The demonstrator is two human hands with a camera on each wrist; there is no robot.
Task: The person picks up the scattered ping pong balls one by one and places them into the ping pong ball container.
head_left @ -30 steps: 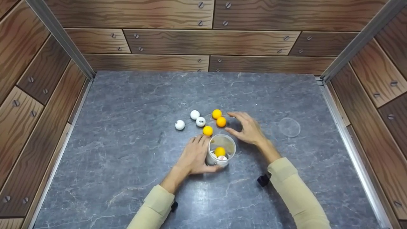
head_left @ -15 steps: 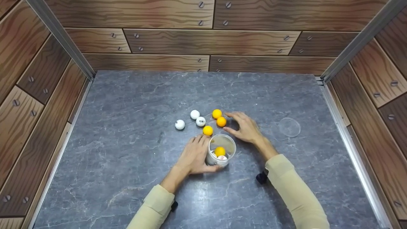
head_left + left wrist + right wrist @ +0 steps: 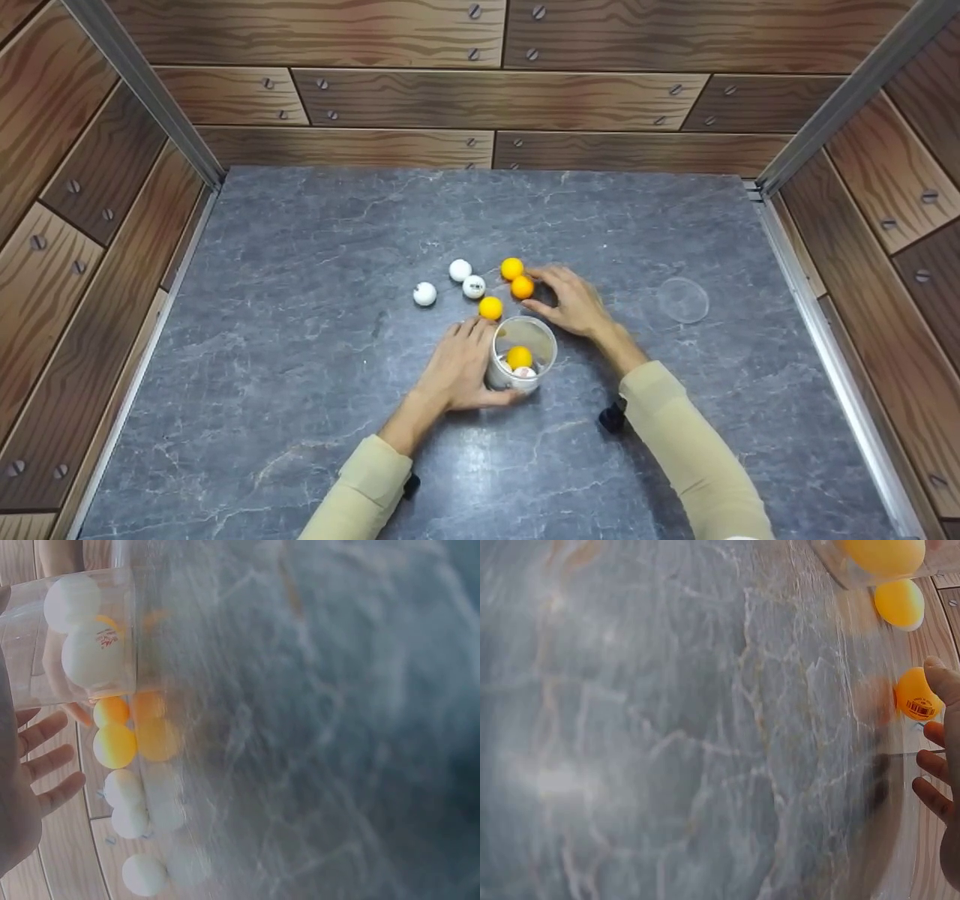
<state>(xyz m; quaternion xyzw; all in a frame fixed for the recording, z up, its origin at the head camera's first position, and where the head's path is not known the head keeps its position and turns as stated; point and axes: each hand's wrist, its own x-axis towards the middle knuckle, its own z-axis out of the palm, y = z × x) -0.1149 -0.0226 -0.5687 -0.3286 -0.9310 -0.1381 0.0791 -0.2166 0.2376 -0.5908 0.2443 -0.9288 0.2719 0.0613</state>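
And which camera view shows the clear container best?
The head view: there the clear container shows its whole open mouth and balls inside. The left wrist view shows its side and base, cropped; the right wrist view shows only a lower corner.

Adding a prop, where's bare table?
Free: far strip of table between loose balls and back wall; stretch between left hand and left wall; narrower gap between right hand and clear disc. Crowded: the middle, with cup, balls and both hands.

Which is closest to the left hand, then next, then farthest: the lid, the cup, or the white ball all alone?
In the head view, from the left hand:
1. Cup: held in it.
2. Lone white ball: ahead, slightly left.
3. Lid: far right, past the right hand.
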